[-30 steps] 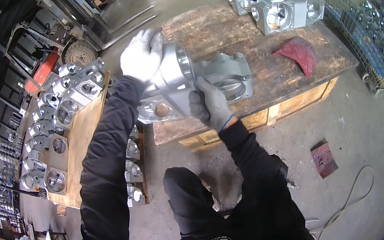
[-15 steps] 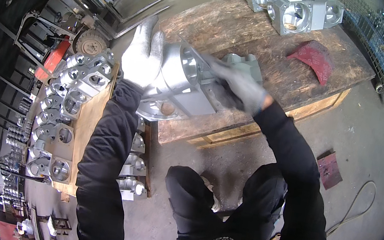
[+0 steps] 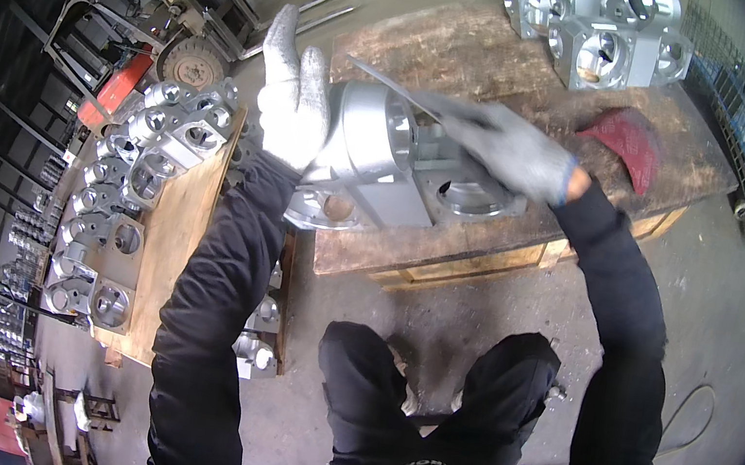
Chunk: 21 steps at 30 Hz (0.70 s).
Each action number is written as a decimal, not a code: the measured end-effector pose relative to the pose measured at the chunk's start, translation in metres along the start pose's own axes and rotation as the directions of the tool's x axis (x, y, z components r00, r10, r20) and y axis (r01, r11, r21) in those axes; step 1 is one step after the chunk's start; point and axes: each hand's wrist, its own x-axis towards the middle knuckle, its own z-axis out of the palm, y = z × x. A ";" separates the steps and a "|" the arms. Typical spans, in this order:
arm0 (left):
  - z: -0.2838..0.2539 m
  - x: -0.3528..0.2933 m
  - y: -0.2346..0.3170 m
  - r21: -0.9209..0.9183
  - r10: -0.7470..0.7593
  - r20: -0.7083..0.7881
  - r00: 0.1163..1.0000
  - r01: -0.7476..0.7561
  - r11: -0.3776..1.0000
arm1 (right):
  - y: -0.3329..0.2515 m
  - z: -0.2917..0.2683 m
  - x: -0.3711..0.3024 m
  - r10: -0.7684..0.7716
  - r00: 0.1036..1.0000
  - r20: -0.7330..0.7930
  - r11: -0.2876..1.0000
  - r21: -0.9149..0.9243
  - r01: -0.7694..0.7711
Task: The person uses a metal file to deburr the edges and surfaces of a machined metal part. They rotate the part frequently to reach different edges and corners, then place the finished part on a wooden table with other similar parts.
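A silver metal casting (image 3: pixel 394 202) with round bored openings lies on the worn wooden bench top. My left hand (image 3: pixel 293 116), in a pale grey glove, rests against its left side, fingers stretched out and thumb apart. My right hand (image 3: pixel 519 149), gloved too and a little blurred, is closed on a thin flat strip that looks like a file (image 3: pixel 383 79). The file crosses above the casting's upper round opening, its tip pointing to the far left. I cannot tell whether it touches the rim. The grip end is hidden in my fingers.
A curved piece of red abrasive cloth (image 3: pixel 631 146) lies at the bench's right. More castings (image 3: pixel 610 51) stand at its far right corner. On the left, a wooden board (image 3: pixel 165 262) bears several castings. A wire cage (image 3: pixel 743 137) and a forklift (image 3: pixel 116 86) stand beyond.
The whole view has shifted slightly. My right hand has moved right and back from the casting with the file, uncovering its right-hand opening. My left hand stays against the casting.
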 end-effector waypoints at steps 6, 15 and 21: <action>-0.003 -0.001 0.001 0.039 -0.023 -0.025 0.999 0.024 0.999 | -0.008 0.015 0.000 -0.369 0.919 -0.141 0.927 -0.121 0.354; -0.002 -0.004 0.001 -0.045 -0.167 -0.057 0.984 0.165 0.985 | 0.009 0.051 -0.020 -0.504 0.801 -0.322 0.854 -0.326 0.406; 0.001 -0.003 -0.001 0.093 0.072 -0.088 0.994 -0.063 0.994 | 0.008 0.090 -0.046 -0.545 0.723 -0.425 0.811 -0.485 0.326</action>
